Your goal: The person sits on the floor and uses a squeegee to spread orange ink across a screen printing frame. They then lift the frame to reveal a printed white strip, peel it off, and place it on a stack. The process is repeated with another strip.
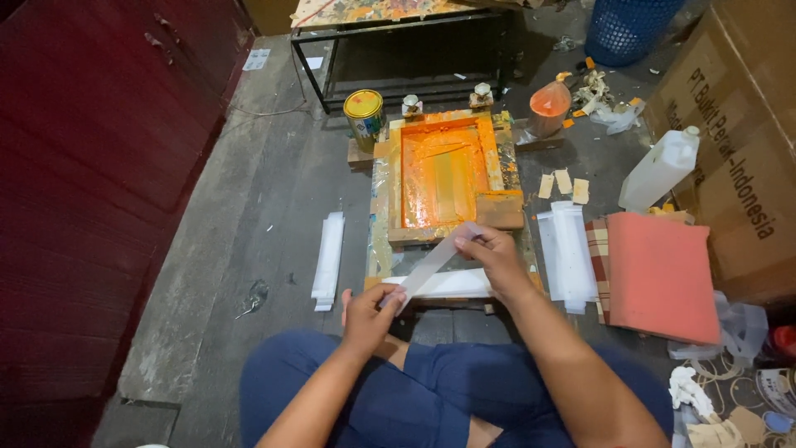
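I hold a long clear plastic strip [433, 264] stretched between both hands. My left hand [371, 310] pinches its near end just above my lap. My right hand [496, 255] grips its far end over the front edge of an orange-stained wooden screen frame [446, 172]. Under the strip, a white strip [448, 284] lies across the front of the frame's base. I sit cross-legged in blue trousers.
A stack of white strips [329, 259] lies to the left, another stack [569, 253] to the right beside a salmon pad [659, 274]. A yellow-lidded tin [364, 114], an orange-filled bag [549, 106], a white jug [661, 168], a cardboard box [738, 141] and a metal table frame [398, 58] surround the area.
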